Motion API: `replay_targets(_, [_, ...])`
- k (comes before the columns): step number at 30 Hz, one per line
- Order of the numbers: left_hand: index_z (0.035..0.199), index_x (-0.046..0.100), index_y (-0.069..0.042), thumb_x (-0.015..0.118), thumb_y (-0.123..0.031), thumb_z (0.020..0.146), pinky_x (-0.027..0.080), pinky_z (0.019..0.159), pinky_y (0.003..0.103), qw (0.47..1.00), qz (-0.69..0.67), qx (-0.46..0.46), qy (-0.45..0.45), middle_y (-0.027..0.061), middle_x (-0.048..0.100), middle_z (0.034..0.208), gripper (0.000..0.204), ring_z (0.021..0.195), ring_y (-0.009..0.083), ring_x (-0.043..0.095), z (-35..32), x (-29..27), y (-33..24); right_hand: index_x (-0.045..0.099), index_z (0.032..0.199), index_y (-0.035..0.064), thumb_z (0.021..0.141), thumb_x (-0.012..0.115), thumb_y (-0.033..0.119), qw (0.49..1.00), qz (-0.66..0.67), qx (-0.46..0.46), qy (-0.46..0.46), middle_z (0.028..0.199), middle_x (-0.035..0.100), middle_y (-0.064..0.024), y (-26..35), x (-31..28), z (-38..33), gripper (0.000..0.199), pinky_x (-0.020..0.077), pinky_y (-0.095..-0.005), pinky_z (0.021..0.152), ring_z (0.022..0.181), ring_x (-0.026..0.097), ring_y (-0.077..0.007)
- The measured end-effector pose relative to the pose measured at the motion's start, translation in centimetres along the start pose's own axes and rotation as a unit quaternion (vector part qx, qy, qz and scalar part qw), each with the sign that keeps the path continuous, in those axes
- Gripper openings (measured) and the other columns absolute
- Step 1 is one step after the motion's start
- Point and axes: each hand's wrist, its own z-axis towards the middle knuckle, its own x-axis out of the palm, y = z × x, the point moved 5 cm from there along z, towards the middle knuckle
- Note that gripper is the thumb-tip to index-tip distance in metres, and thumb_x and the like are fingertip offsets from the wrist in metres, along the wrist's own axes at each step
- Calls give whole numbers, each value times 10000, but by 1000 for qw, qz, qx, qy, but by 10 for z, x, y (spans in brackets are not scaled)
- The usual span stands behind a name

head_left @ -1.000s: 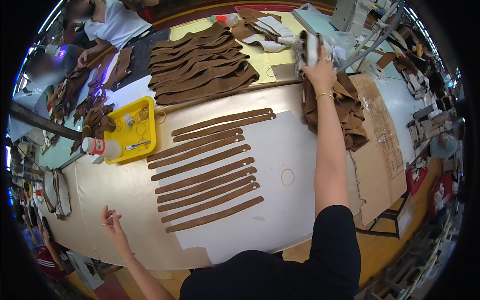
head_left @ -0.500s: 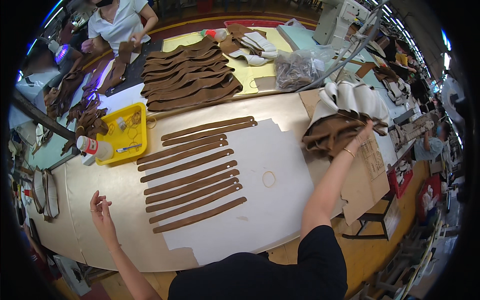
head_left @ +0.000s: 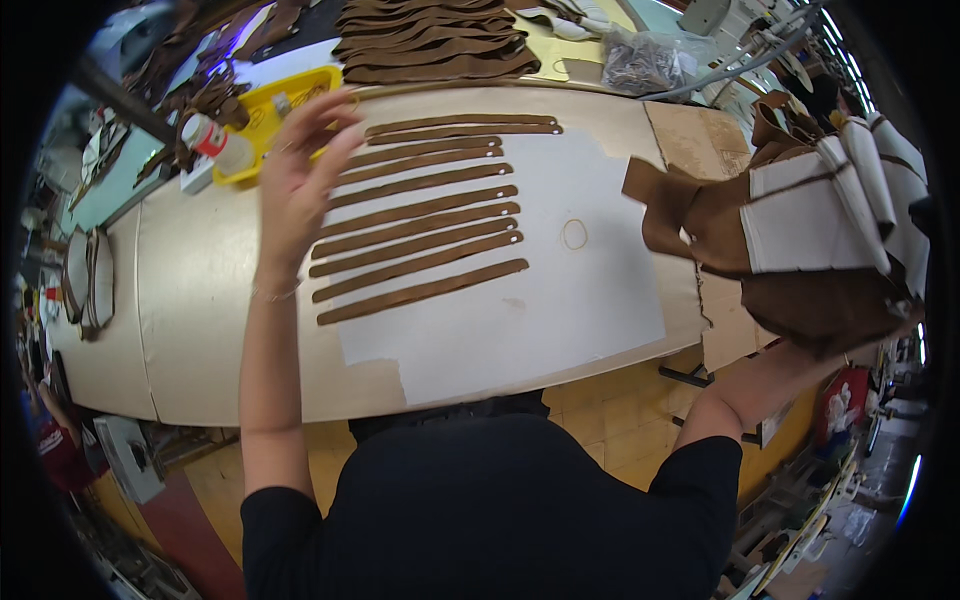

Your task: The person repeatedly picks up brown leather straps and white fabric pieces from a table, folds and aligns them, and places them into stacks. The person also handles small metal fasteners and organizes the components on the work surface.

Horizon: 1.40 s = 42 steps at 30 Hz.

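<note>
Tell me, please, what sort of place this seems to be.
Probably a leather or fabric goods workshop: brown strips are laid out across a worktable, brown pieces are piled beyond them, and a brown-and-white bundle is held at the right.

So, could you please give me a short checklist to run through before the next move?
1. Right hand holding the brown-and-white bundle: ok.
2. Firmness of that grip: cannot tell.
3. Left hand empty: ok, nothing visible in it.
4. Brown strips laid side by side: ok.
5. Yellow tray in full view: not ok, left hand covers part.
6. No thin loop on the white sheet: not ok, one lies there.
</note>
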Motion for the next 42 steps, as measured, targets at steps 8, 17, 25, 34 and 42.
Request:
replay_targets(8, [1403,449,-66,795,-578,706,420,1039,403,982,5,102,159,216,513,1330,931,1249,330,502,40,109,-79,594,1147,-2,957,452,406,986,115,44,109,1138,618,-156,34,173,-149,472,491,-423,883,1046,594,-277])
replay_targets(17, [1355,469,18,677,-270,830,393,1055,366,994,40,45,95,199,556,1302,634,1220,270,525,-63,-44,-59,591,1151,4,966,462,384,904,275,243,218,1156,613,-146,64,360,-372,443,466,-391,924,1083,577,-258])
replay_targets(25, [1274,546,0,636,-270,871,423,961,310,939,282,-174,-90,128,612,1146,493,1052,211,557,-170,-291,-103,488,1318,39,1008,423,361,672,338,531,390,1171,607,-145,163,467,-565,452,487,-430,957,1061,608,-242])
replay_targets(34, [1491,287,5,645,-481,884,317,1122,371,781,428,-454,-10,237,386,1456,856,1367,337,374,-270,-363,42,295,1436,86,981,483,87,443,82,690,566,1254,506,-101,59,400,-706,492,444,-427,988,1189,532,-248])
replay_targets(42, [1113,672,-44,697,-285,868,407,1019,379,826,486,-221,-184,119,565,1215,344,1156,287,540,-246,-317,27,625,1049,-13,916,595,90,531,155,208,806,1036,617,-80,98,471,-708,171,480,-303,841,946,616,-189])
